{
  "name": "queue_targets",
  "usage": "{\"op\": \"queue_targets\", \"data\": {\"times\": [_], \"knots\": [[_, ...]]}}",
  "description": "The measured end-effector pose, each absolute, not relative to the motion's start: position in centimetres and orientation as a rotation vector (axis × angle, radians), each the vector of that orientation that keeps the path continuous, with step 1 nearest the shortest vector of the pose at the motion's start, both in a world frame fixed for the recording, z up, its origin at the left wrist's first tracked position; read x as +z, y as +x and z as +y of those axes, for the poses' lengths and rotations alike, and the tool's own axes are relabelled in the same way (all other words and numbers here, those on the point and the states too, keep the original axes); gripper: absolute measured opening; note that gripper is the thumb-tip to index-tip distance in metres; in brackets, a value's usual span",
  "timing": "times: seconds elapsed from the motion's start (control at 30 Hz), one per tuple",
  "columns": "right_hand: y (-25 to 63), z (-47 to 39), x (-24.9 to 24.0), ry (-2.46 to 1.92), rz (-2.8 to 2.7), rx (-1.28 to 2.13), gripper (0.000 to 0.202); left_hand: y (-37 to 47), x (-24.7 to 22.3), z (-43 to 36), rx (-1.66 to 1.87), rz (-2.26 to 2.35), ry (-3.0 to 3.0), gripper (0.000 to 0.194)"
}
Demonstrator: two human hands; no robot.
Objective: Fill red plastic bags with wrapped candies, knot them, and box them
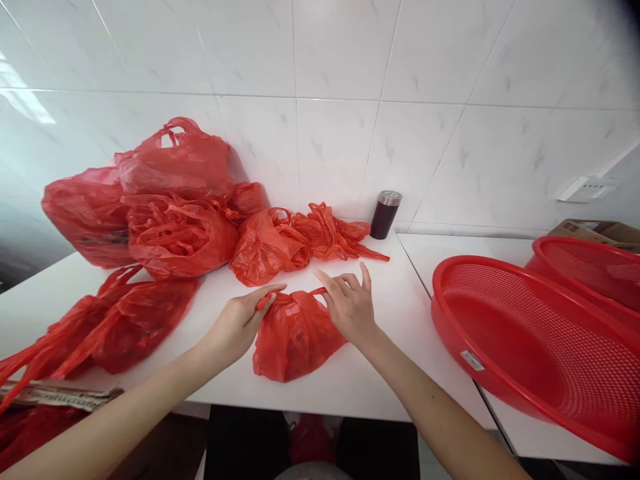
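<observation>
A small red plastic bag [299, 343] rests on the white table in front of me, its lower part bulging with contents I cannot make out. My left hand [245, 317] pinches one of its handles at the upper left. At the upper right, my right hand [350, 303] grips the other handle between thumb and index finger, its other fingers raised. Between the hands the bag's top is gathered and drawn out to both sides. Just behind it lie a crumpled red bag [270, 247] and loose red bags [330, 233].
Full red bags [175, 167] are piled at the back left, with more red bags [135, 320] at the left edge. A dark tumbler [385, 215] stands by the tiled wall. Large red plastic baskets [505, 333] fill the right, near a cardboard box [600, 232].
</observation>
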State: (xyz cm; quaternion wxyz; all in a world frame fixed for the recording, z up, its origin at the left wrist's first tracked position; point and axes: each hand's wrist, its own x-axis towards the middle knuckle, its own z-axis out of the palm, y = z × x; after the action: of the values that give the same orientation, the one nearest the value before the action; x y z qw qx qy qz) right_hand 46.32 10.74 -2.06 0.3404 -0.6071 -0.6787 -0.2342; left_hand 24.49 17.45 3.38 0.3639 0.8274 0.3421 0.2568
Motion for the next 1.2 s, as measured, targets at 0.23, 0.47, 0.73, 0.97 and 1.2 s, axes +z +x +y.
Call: {"op": "queue_targets", "data": {"times": [0.23, 0.47, 0.73, 0.97, 1.2], "knots": [[51.8, 9.9, -4.7, -1.727, -1.585, -0.175, 0.017, 20.8, 0.5, 18.8, 0.615, 0.950, 1.792, 0.045], [44.6, 11.5, -5.5, -1.748, -1.224, 0.223, 0.027, 26.9, -2.5, 20.3, 0.738, 1.261, 2.062, 0.040], [45.3, 12.5, -7.1, -2.101, -1.508, 0.162, 0.026, 32.5, -6.2, 21.1, 0.491, 1.519, 2.316, 0.028], [47.8, 13.7, -8.8, -2.229, -1.431, 0.152, 0.026, 32.6, -7.0, 23.4, 0.355, 1.696, 2.362, 0.038], [48.8, 13.9, -9.8, -2.349, -1.334, 0.155, 0.027, 31.8, -8.3, 24.2, 0.279, 1.744, 2.354, 0.034]]}}
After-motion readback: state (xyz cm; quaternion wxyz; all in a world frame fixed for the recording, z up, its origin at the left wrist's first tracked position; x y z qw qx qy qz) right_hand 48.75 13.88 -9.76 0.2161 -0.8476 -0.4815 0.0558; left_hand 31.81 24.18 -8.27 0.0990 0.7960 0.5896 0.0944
